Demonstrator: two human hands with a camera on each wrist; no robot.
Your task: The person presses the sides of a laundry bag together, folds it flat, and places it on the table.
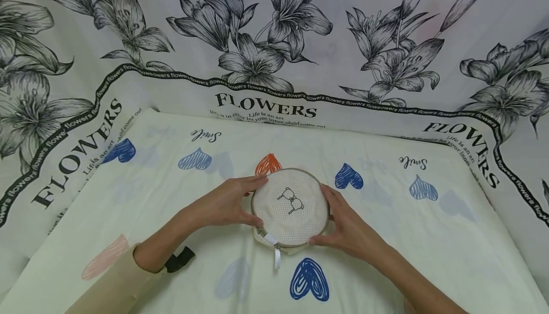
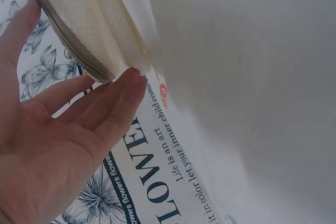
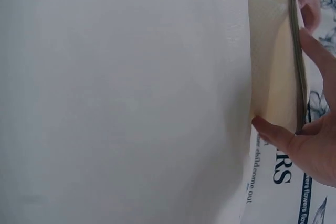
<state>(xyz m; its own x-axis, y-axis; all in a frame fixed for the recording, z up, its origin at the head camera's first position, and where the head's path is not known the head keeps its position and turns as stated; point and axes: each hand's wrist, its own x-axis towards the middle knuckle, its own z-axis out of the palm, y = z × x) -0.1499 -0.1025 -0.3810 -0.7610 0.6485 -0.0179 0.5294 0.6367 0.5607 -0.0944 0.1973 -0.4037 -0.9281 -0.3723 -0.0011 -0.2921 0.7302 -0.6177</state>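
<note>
A round white mesh zippered pouch [image 1: 280,223] rests on the heart-patterned cloth, its flat top facing up with a small dark line drawing [image 1: 291,200]. A zipper [image 2: 68,39] runs round its top edge, and the white pull tab [image 1: 277,259] hangs at the front. My left hand [image 1: 231,203] holds the pouch's left side, thumb near the front edge and fingers toward the back. On the opposite side my right hand [image 1: 349,223] grips it between thumb and fingers. In the right wrist view, the pouch's soft side wall [image 3: 270,51] shows between thumb and fingertips.
The pale cloth [image 1: 171,199] with printed hearts covers the flat surface. Behind and at both sides hangs a white curtain [image 1: 326,66] with black flower prints and lettering. A dark strap [image 1: 181,259] shows by the left sleeve [image 1: 116,280].
</note>
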